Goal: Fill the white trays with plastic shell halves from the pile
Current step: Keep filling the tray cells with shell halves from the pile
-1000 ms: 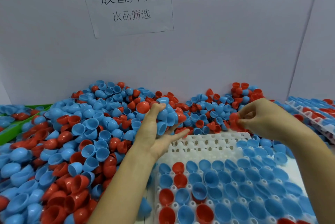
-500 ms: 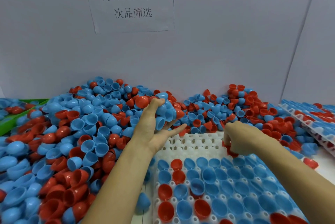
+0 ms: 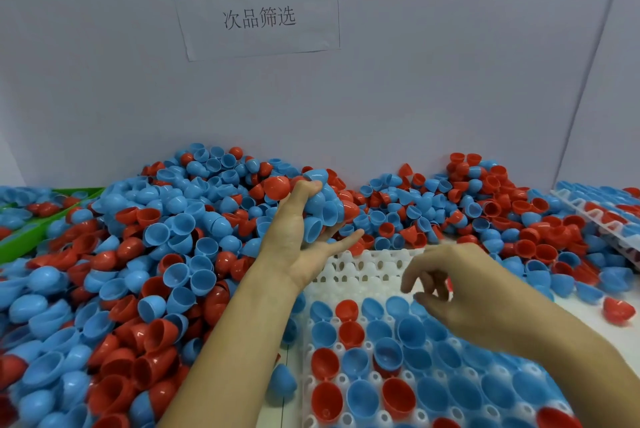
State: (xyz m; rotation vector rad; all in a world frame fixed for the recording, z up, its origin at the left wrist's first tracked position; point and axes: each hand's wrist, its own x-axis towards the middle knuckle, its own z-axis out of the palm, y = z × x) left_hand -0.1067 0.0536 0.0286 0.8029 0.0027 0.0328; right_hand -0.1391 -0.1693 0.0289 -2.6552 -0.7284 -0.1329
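A: Left hand [image 3: 304, 219] is up at the pile [image 3: 156, 254], palm toward us, fingers curled round a clutch of blue shell halves [image 3: 323, 216] — a red one sits at the thumb tip, can't say if it's gripped or just part of the heap.

B: And the right hand [image 3: 450, 292]?

A: Over the white tray [image 3: 367, 265], fingers loosely bent and pointing down at the far rows. A sliver of red shows behind the fingertips, too blurred to tell whether it's pinched or already sitting in a cell. So I can't tell if that hand holds anything.

B: Tray status?

A: Near rows are filled, mostly blue w/ some red, cups facing up. The far rows by the pile are bare white cells. A second tray [image 3: 599, 216] sits at the right edge, looks loaded.

B: So which step?

A: Placing, I'd say — left acts as the magazine, right feeds singles into cells. Maybe two thirds done on this tray, judging by the bare rows.

B: Next move needs?

A: Right hand goes back to the left for another half, turns it open side up, seats it in the nearest bare cell. Left must keep its grip snug, or that handful spills onto the filled rows.
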